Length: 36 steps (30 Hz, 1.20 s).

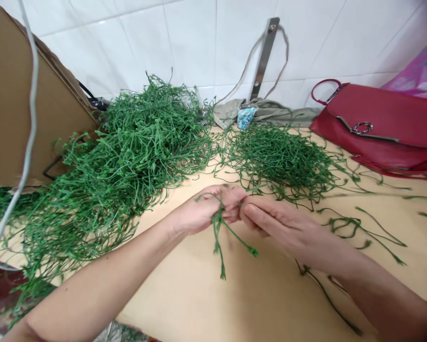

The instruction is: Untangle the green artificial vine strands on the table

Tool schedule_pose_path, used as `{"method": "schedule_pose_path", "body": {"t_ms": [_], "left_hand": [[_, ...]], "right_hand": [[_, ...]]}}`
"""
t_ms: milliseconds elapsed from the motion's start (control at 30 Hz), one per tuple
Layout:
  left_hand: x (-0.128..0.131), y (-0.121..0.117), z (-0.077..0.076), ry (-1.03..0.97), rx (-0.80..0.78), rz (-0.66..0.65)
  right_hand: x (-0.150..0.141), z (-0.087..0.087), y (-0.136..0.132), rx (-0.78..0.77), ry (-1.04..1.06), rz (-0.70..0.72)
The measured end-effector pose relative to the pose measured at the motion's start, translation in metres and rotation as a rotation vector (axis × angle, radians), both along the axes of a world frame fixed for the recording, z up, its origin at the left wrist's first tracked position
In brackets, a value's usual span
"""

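Observation:
Thin green plastic-looking stems [234, 230] with small budded tips hang down from my left hand [213, 204], whose fingers are curled closed around them. Right against it, my right hand [270, 218] has thumb and fingers pinched together at the stems' other end; what exactly sits between those fingertips is hidden. Both hands are above the pale tabletop [199, 289]. Behind them lies a smaller heap of green stems [284, 156]. A much larger, branching green pile [138, 137] rises to the left. Several loose stems [355, 228] are scattered by my right forearm.
A cardboard box [28, 104] stands at the left, with a white cable [33, 109] hanging before it. Along the tiled wall are a patterned cup [246, 116], grey cloth [288, 114] and a metal bracket [265, 59]. A red handbag [387, 118] lies at the right.

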<state>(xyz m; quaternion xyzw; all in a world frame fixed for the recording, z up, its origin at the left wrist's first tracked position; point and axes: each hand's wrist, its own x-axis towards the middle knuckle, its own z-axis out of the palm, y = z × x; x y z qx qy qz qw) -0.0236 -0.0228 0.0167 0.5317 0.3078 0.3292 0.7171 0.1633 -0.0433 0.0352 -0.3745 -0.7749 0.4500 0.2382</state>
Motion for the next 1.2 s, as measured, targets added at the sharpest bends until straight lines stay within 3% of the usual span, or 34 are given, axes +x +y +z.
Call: {"method": "schedule_pose_path", "body": {"t_ms": [100, 167, 233, 333, 433, 567, 700, 800, 933, 1067, 1200], "left_hand": [[0.002, -0.001, 0.002, -0.162, -0.109, 0.040], [0.002, 0.002, -0.003, -0.197, -0.119, 0.138], [0.003, 0.006, -0.011, -0.181, -0.108, 0.262], [0.002, 0.010, -0.021, -0.143, -0.060, 0.362], [0.003, 0.011, -0.020, -0.040, 0.069, 0.361], [0.003, 0.007, -0.013, 0.188, 0.343, 0.430], [0.003, 0.004, -0.010, 0.379, 0.629, 0.466], [0.002, 0.002, -0.010, 0.413, 0.750, 0.437], [0.002, 0.001, -0.011, 0.390, 0.735, 0.436], [0.004, 0.001, -0.014, 0.295, 0.565, 0.407], [0.007, 0.001, -0.021, 0.206, 0.399, 0.301]], "right_hand": [[0.007, 0.010, 0.000, -0.135, 0.114, 0.003], [0.015, 0.011, 0.004, -0.091, 0.053, -0.104], [0.027, 0.008, 0.012, 0.093, -0.093, -0.337], [0.047, 0.004, 0.025, 0.527, -0.309, -0.774], [0.057, 0.005, 0.030, 0.795, -0.426, -0.919], [0.038, 0.006, 0.019, 0.845, -0.253, -0.796], [0.011, -0.009, 0.011, 0.515, -0.143, -0.588], [0.004, -0.020, 0.012, 0.325, -0.074, -0.477], [0.003, -0.021, 0.012, 0.252, -0.013, -0.423], [0.000, -0.012, 0.012, 0.176, 0.015, -0.382], [-0.005, -0.012, 0.011, 0.253, -0.032, -0.439]]}}
